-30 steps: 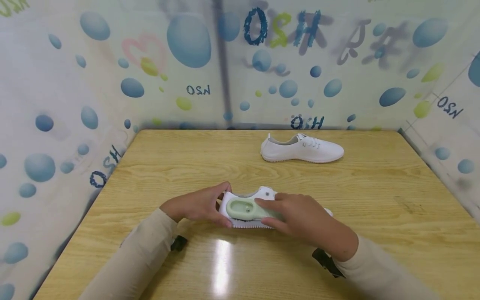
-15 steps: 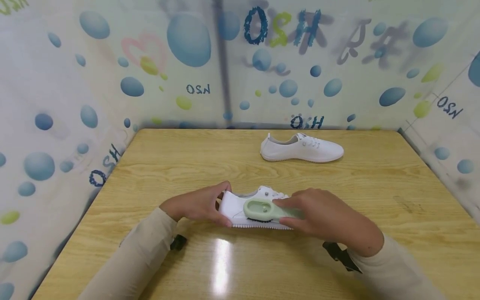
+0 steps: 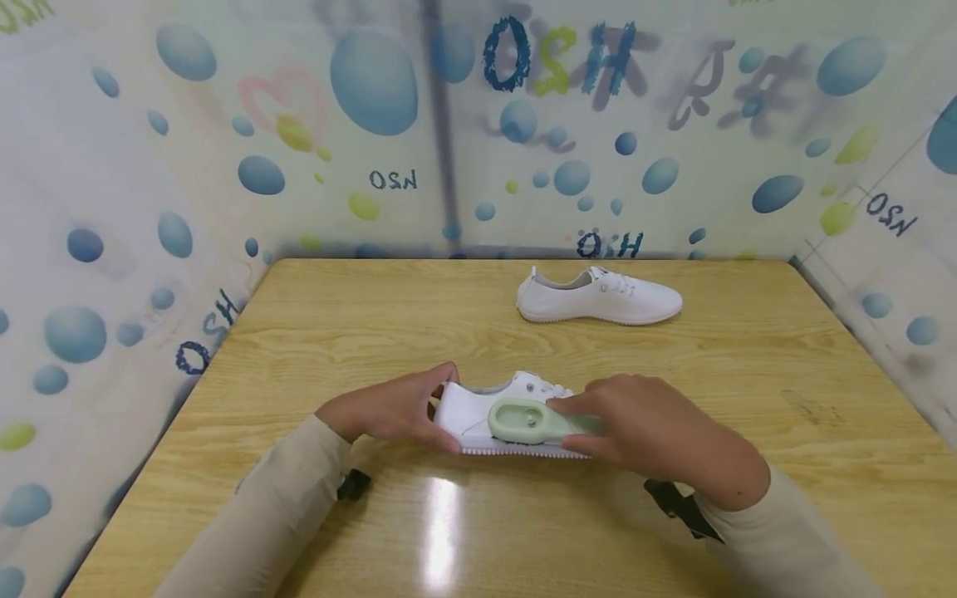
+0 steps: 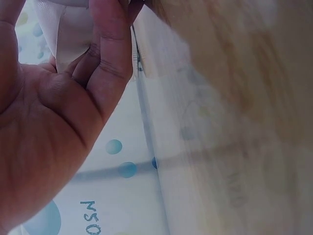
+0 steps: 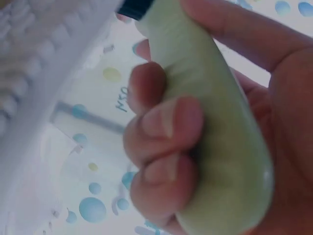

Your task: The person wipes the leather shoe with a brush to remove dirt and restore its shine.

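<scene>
A white lace-up shoe (image 3: pixel 473 410) is held by the heel in my left hand (image 3: pixel 396 407), thumb and fingers round its back end. In the left wrist view the heel (image 4: pixel 73 32) lies between the fingers and thumb. My right hand (image 3: pixel 643 423) grips a pale green brush (image 3: pixel 517 420) by its handle. The brush's head lies against the near side of the shoe, just above the ribbed sole. Up close in the right wrist view, fingers curl round the green handle (image 5: pixel 215 142), and dark bristles (image 5: pixel 136 8) show at its far end. The right hand hides the toe.
A second white shoe (image 3: pixel 598 297) stands at the back of the wooden table (image 3: pixel 359 316), toe to the right. Behind the table and at both sides hang sheets (image 3: pixel 478 149) printed with blue and green drops.
The brush in my right hand has slid right along the shoe's side, from near the heel to the middle. The left hand and both shoes have stayed in place.
</scene>
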A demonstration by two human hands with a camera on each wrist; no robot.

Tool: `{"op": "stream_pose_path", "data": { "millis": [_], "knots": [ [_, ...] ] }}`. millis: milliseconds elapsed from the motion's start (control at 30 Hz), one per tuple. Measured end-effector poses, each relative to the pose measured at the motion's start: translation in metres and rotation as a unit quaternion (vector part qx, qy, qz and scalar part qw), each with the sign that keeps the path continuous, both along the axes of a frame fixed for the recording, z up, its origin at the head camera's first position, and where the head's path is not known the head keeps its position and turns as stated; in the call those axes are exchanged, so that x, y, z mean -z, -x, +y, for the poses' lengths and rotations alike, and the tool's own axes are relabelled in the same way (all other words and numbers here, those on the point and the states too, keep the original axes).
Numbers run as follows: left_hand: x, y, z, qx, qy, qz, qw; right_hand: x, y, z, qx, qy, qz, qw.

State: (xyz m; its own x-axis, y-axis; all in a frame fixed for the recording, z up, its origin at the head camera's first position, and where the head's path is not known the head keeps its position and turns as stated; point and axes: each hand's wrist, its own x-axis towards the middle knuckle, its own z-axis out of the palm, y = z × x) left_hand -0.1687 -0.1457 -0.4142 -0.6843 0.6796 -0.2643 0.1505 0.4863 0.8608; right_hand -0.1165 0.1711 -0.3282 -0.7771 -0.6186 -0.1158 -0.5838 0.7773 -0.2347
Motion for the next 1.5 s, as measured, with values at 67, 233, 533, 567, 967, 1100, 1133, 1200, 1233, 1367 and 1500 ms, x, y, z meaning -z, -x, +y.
{"op": "stream_pose_path", "data": {
  "millis": [67,233,533,567,967,1100,1133,1200,1233,1367,1500],
  "knots": [
    [0.000,0.000,0.000,0.000,0.001,0.000,1.0000,-0.001,0.000,0.003,-0.004,0.005,0.003,1.000],
    [-0.001,-0.001,0.001,0.000,-0.003,-0.002,1.0000,0.005,0.000,-0.002,-0.029,0.013,0.033,0.999],
    [-0.001,-0.001,0.001,-0.001,0.001,-0.005,1.0000,0.009,0.000,-0.006,-0.044,0.013,0.037,0.998],
    [-0.001,-0.002,0.001,-0.001,0.002,-0.004,1.0000,0.006,0.000,-0.003,-0.039,0.010,0.029,0.999],
    [-0.001,-0.002,0.001,0.001,0.001,0.003,1.0000,0.012,0.001,-0.005,-0.054,0.033,0.011,0.998],
    [-0.001,-0.002,0.001,0.000,-0.001,0.000,1.0000,0.015,0.000,-0.011,-0.068,0.054,0.013,0.996],
    [-0.001,-0.002,0.001,0.000,-0.001,-0.001,1.0000,0.014,0.000,-0.010,-0.065,0.053,0.011,0.996],
    [0.000,-0.001,0.001,-0.001,0.000,-0.003,1.0000,0.012,0.000,-0.008,-0.059,0.049,0.008,0.997],
    [0.000,-0.001,0.001,-0.002,0.001,-0.004,1.0000,0.011,0.001,-0.007,-0.055,0.048,0.005,0.997],
    [0.000,-0.002,0.001,-0.002,0.006,-0.002,1.0000,0.008,0.003,-0.001,-0.043,0.047,0.002,0.998],
    [-0.001,-0.002,0.000,-0.003,0.009,0.001,1.0000,0.004,0.003,0.003,-0.031,0.047,-0.007,0.998]
  ]
}}
